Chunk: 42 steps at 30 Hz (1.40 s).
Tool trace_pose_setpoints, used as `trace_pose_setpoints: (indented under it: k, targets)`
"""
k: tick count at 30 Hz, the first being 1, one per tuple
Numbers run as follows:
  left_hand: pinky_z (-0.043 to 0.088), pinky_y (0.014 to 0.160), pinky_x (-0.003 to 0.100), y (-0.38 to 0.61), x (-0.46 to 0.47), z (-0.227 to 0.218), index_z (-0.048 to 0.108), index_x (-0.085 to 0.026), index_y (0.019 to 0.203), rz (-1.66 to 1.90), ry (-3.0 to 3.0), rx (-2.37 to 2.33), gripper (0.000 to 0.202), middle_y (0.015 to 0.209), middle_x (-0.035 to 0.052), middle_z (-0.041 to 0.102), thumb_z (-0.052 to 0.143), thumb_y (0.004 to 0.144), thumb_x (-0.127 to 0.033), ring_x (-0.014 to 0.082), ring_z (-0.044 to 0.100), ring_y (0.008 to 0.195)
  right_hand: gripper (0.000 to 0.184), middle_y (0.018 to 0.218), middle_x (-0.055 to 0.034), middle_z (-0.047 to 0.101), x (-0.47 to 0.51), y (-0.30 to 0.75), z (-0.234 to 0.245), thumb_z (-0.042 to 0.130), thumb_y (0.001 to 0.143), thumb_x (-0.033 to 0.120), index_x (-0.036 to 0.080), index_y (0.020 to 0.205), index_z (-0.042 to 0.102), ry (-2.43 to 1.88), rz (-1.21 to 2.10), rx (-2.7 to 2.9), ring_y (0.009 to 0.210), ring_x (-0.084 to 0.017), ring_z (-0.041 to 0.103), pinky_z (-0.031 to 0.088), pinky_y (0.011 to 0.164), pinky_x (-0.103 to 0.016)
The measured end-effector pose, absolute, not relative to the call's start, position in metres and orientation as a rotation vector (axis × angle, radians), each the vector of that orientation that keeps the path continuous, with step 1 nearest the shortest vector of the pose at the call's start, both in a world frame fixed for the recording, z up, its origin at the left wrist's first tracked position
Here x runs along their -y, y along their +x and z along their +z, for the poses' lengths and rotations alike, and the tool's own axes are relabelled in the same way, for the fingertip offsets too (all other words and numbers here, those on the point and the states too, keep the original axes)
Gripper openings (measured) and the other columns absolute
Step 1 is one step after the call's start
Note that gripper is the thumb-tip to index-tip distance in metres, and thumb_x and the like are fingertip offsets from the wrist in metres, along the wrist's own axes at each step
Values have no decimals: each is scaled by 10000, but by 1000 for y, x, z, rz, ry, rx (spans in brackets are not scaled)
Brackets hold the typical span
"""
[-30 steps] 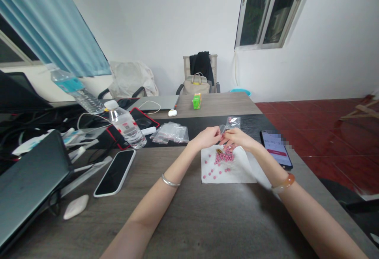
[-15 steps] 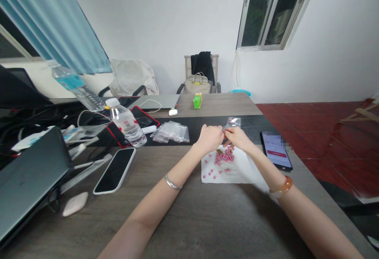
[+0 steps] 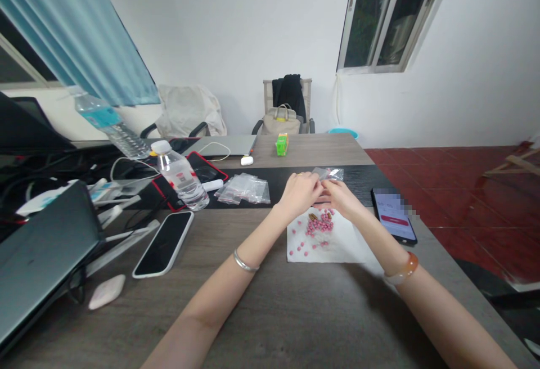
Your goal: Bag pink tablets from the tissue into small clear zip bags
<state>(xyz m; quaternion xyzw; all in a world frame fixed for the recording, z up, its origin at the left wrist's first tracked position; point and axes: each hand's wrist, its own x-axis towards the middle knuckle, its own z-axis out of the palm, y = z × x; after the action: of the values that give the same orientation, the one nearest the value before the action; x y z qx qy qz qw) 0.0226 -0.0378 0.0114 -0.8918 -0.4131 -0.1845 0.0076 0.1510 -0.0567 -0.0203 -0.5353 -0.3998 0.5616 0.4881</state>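
Observation:
My left hand and my right hand meet above the far edge of a white paper sheet. Their fingers are closed together on a small clear plastic bag, which shows beyond the knuckles. The fingertips are partly hidden, so the exact grip does not show. Many small pink pills lie on the paper below the hands, some in a heap, others scattered toward the left. A couple of brownish capsules rest at the heap's top.
Flat clear plastic bags lie left of the hands. A phone is at the right, another phone at the left. Water bottle, laptop and mouse stand further left. A green box sits at the back.
My fingers have shifted slightly on the bag, and more clear plastic shows beyond my left hand. The hands stay close together over the paper; the pills look unchanged.

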Motion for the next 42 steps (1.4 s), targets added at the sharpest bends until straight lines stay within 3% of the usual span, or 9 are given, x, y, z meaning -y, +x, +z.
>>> trace_pose_setpoints:
  k: [3,7,11,14,18,24,31,37,42]
  targets:
    - [384,784,318,28,47,12,616,-146,842,-571,-2862,1155,256,874,90,647,382,904,-230,213,591,881,94,610,8,635,52,154,-29,476,797,121,182,748,528,-1059,1469,808,587,-126,632,548,586,-246]
    - [376,839,330,26,48,14,625,-177,828,-731,-2967,1053,280,917,54,636,418,912,-345,195,572,914,141,701,11,676,47,158,-35,469,784,92,190,799,569,-995,1516,768,691,-111,650,532,665,-218]
    - [382,884,346,12,25,10,613,-184,918,-1103,-2802,1473,285,998,56,641,441,902,-410,202,566,1002,324,837,-21,712,47,164,-31,475,736,19,191,982,594,-976,1722,763,727,-116,679,537,707,-242]
    - [442,783,294,-3,1,3,618,-145,970,-1120,-3010,1935,251,955,74,677,513,864,-347,184,624,891,435,952,-49,716,48,167,-31,493,736,13,199,1121,569,-945,1798,837,716,-119,687,531,614,-215]
    - [452,634,214,-13,-14,-4,648,-143,947,-1166,-3532,2210,264,905,68,710,537,848,-362,133,669,741,316,900,-65,724,49,166,-37,504,803,65,181,1084,585,-926,1797,834,615,-104,667,497,507,-180]
    - [447,548,166,-11,-11,-9,672,-129,835,-1626,-3449,2249,177,760,49,715,714,719,-256,107,667,633,188,801,-44,710,44,166,-43,458,871,95,171,935,616,-917,1820,723,565,-83,636,511,515,-160]
    - [482,570,171,-12,-14,-7,678,-125,804,-2010,-3300,2168,182,700,31,707,748,681,-239,91,656,615,200,824,-79,690,41,169,-49,426,923,129,116,884,622,-869,1823,560,621,-64,638,539,592,-118]
    - [476,556,182,-9,-10,-6,703,-126,770,-2014,-3249,2015,206,653,21,688,753,654,-288,80,600,575,268,832,-83,680,43,167,-50,349,935,75,96,975,613,-812,1884,436,660,-67,642,546,596,-117]
    - [463,564,200,-7,-9,-7,703,-123,743,-2009,-3194,2000,184,611,6,664,753,641,-267,81,572,557,226,813,-67,657,40,169,-53,390,900,63,101,943,609,-757,1973,436,597,-53,606,515,530,-85]
